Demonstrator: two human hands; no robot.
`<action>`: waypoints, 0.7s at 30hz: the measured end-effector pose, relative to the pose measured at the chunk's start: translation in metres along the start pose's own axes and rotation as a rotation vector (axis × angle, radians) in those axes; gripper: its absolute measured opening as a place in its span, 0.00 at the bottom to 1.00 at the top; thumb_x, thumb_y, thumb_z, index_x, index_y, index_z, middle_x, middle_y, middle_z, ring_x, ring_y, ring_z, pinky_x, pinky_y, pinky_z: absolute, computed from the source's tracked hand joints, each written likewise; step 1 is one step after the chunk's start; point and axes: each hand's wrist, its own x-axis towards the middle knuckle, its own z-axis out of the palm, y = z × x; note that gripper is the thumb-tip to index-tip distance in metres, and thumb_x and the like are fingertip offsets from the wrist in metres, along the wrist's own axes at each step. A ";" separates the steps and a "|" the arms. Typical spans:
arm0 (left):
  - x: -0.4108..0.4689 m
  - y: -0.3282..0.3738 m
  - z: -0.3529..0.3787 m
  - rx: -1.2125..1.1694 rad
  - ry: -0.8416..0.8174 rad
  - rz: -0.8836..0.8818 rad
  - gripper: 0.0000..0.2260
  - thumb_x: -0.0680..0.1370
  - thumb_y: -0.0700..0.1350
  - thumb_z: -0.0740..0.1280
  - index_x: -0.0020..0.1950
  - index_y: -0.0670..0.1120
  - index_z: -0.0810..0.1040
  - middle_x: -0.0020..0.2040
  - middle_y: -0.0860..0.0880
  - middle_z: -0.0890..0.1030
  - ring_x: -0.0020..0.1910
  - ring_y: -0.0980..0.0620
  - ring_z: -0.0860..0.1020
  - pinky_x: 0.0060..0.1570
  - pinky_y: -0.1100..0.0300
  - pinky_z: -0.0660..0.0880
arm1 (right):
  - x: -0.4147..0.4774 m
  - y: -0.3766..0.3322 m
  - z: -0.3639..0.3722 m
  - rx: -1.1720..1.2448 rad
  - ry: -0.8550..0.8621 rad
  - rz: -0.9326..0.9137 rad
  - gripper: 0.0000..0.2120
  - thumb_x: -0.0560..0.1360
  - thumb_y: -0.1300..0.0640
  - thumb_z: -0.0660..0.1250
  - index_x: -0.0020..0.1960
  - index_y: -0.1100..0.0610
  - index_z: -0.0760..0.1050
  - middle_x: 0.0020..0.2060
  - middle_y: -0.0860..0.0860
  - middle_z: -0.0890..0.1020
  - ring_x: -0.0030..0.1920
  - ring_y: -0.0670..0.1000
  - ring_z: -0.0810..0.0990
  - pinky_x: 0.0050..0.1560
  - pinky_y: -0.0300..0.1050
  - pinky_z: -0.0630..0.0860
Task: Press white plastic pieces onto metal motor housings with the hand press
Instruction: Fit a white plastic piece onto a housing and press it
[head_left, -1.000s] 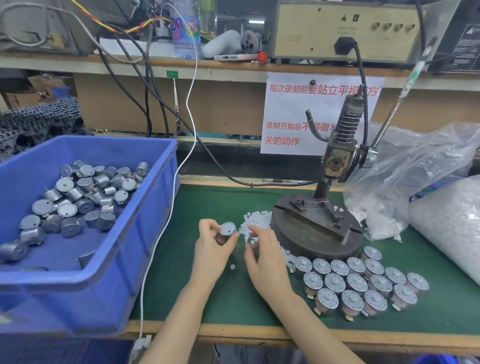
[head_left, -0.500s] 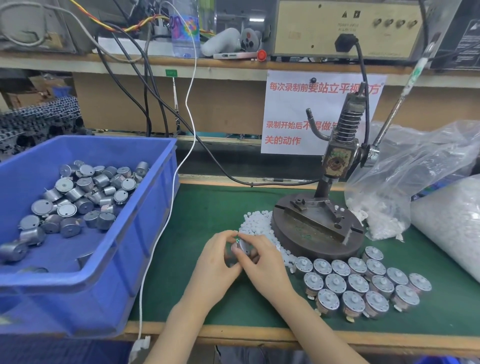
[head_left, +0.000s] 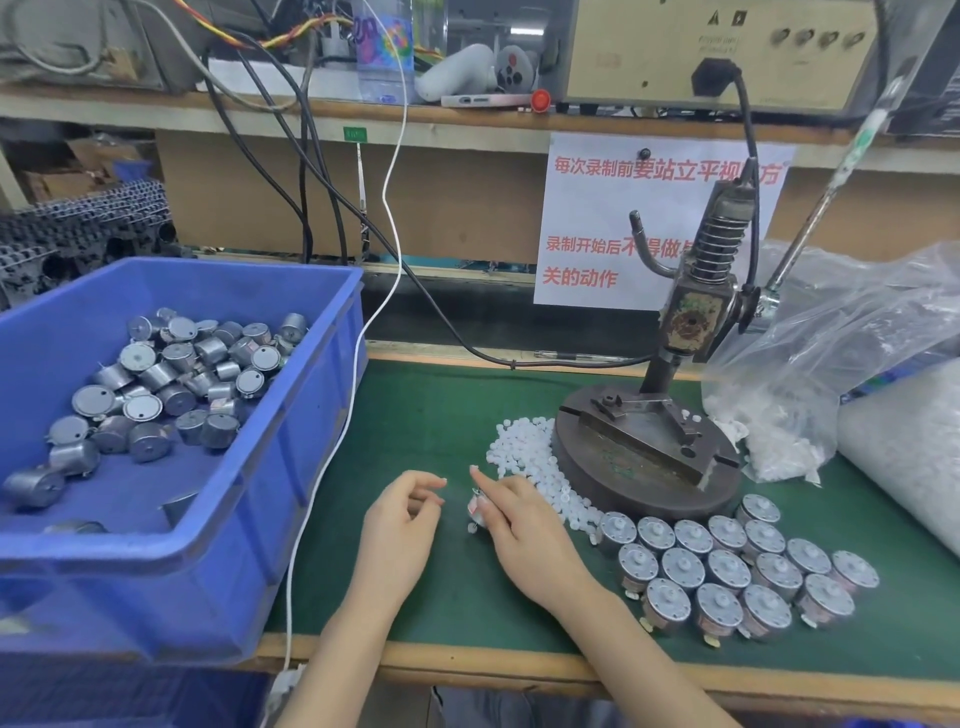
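At a green desk (head_left: 441, 405), the right hand (head_left: 522, 527) pinches a small motor housing (head_left: 475, 508) near the white plastic pieces (head_left: 524, 457), left of the hand press (head_left: 693, 322); the left hand (head_left: 402, 525) hangs loosely curled, empty. The housing looks rigid, light and slick, best gripped round its sides.

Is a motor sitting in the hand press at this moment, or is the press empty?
Empty. The press base shows only its bare metal fixture. The right hand holds the motor in front of it.
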 end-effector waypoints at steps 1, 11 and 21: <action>0.000 0.000 0.001 0.003 0.002 0.001 0.14 0.74 0.31 0.60 0.45 0.49 0.77 0.41 0.51 0.79 0.39 0.57 0.76 0.39 0.75 0.69 | 0.000 0.000 0.000 -0.004 -0.002 0.000 0.19 0.81 0.55 0.53 0.72 0.51 0.62 0.49 0.46 0.68 0.47 0.40 0.66 0.49 0.28 0.59; 0.001 0.001 0.003 0.066 0.016 0.004 0.10 0.76 0.33 0.61 0.46 0.46 0.78 0.43 0.51 0.79 0.42 0.58 0.76 0.39 0.76 0.69 | -0.003 -0.003 0.002 -0.176 -0.056 -0.105 0.21 0.81 0.55 0.53 0.74 0.52 0.59 0.56 0.54 0.70 0.51 0.54 0.74 0.54 0.48 0.71; 0.015 0.002 0.014 0.273 0.038 0.027 0.09 0.75 0.35 0.59 0.42 0.46 0.76 0.42 0.51 0.77 0.43 0.54 0.74 0.36 0.69 0.65 | 0.000 -0.009 0.009 -0.405 -0.110 -0.139 0.22 0.82 0.53 0.52 0.74 0.54 0.57 0.56 0.57 0.67 0.42 0.57 0.71 0.43 0.49 0.72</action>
